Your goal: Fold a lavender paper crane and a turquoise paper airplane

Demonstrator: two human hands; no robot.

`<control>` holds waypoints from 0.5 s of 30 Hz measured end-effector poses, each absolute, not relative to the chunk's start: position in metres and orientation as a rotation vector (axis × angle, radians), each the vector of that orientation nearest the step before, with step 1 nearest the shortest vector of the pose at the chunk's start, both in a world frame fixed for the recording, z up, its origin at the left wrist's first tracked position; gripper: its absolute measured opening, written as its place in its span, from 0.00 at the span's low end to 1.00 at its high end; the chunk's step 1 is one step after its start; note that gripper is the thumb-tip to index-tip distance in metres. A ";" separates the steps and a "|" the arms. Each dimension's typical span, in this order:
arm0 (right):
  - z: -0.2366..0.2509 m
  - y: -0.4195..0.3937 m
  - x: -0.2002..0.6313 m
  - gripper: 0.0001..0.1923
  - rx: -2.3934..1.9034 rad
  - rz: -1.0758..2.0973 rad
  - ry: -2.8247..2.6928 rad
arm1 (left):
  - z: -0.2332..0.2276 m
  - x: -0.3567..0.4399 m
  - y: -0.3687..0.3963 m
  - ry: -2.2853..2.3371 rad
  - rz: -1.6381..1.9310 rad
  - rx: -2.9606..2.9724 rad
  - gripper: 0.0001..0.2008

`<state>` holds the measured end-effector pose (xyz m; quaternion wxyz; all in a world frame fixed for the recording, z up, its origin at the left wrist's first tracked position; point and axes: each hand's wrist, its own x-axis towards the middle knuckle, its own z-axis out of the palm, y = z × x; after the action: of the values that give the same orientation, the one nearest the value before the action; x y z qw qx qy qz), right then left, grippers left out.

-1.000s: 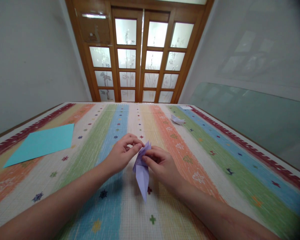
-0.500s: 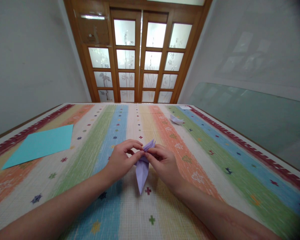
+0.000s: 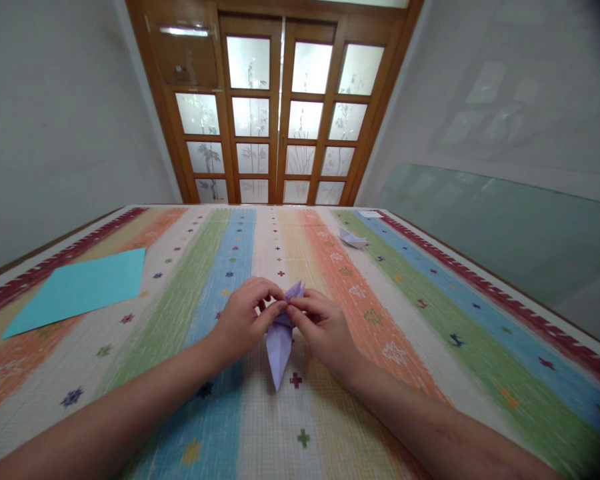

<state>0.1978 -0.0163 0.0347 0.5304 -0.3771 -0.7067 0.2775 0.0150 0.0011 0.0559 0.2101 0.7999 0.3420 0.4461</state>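
Both hands have drawn slightly toward the person since a moment ago, and the folded purple paper has come with them, its point now aimed down at the striped desk. Left hand and right hand meet at the paper's upper end — each grip pinched closed on it, thumb against fingertips. Off to the left lies a flat blue sheet; a small white folded paper sits far back.
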 end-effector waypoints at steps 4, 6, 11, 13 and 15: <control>0.035 -0.016 0.196 0.06 -0.906 0.724 -1.638 | 0.052 0.016 0.000 0.954 1.236 2.153 0.03; 0.035 -0.016 0.196 0.05 -0.909 0.731 -1.629 | 0.050 0.016 -0.001 0.961 1.241 2.114 0.03; 0.034 -0.016 0.196 0.05 -0.922 0.745 -1.617 | 0.045 0.018 -0.002 1.010 1.268 1.994 0.02; 0.034 -0.016 0.196 0.05 -0.923 0.749 -1.615 | 0.043 0.018 -0.002 1.010 1.279 1.960 0.02; 0.033 -0.016 0.196 0.05 -0.921 0.749 -1.612 | 0.042 0.018 -0.003 0.998 1.286 1.935 0.02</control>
<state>0.1961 -0.0159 0.0333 0.5395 -0.3872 -0.6782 0.3148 0.0179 -0.0026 0.0421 0.3017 0.7295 0.3764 0.4849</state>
